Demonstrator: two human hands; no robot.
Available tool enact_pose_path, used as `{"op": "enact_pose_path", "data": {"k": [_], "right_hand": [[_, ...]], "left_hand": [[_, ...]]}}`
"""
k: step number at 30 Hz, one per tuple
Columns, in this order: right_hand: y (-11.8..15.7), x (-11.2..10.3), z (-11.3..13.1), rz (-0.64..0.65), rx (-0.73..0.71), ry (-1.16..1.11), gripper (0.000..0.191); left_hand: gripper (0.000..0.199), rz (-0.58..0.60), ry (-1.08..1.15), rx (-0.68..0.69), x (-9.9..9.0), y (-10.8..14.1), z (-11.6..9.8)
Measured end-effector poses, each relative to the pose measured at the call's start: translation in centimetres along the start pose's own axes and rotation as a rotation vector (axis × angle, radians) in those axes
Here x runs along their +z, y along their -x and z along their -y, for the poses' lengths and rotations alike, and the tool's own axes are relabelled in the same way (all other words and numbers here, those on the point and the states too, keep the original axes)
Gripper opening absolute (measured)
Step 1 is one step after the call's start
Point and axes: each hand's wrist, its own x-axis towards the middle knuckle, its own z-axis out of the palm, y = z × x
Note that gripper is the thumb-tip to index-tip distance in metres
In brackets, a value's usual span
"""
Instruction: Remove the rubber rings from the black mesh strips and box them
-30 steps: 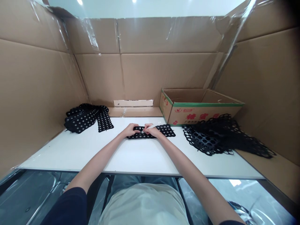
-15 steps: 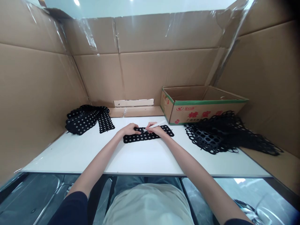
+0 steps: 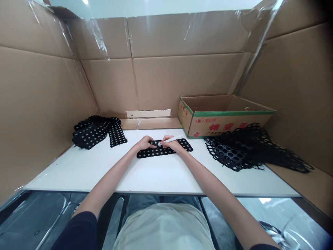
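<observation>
A black strip with rows of pale round dots (image 3: 147, 153) lies flat on the white table in front of me. My left hand (image 3: 144, 143) grips it near its left half, with thumb and fingers closed at the upper edge. In my right hand (image 3: 169, 144) is a slim white pen-like tool (image 3: 173, 139). Its tip points left and down at the strip's dots, close to my left thumb. Whether the tip touches the strip is too small to tell. My right hand rests over the strip's middle.
A heap of dotted black strips (image 3: 91, 133) is at the left. On the right, black netting with large holes (image 3: 241, 149) leans against an open cardboard box (image 3: 203, 125) with green edges. Tall cardboard walls (image 3: 161, 80) enclose the white table (image 3: 161, 177) on three sides.
My right hand and the white tool have shifted very slightly left along the strip. My left hand keeps its grip in nearly the same place.
</observation>
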Motion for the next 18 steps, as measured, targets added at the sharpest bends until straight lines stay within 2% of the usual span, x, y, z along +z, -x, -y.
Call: {"op": "enact_pose_path", "data": {"k": [12,18], "right_hand": [[-0.04,-0.09,-0.27,0.005,-0.025,0.003,0.02],[0.07,-0.13,0.21,0.053,-0.076,0.131,0.02]], "left_hand": [[0.029,0.004,-0.014,0.017,0.12,0.18,-0.22],[0.027,-0.011,-0.061,0.023,0.41,0.19,-0.04]]}}
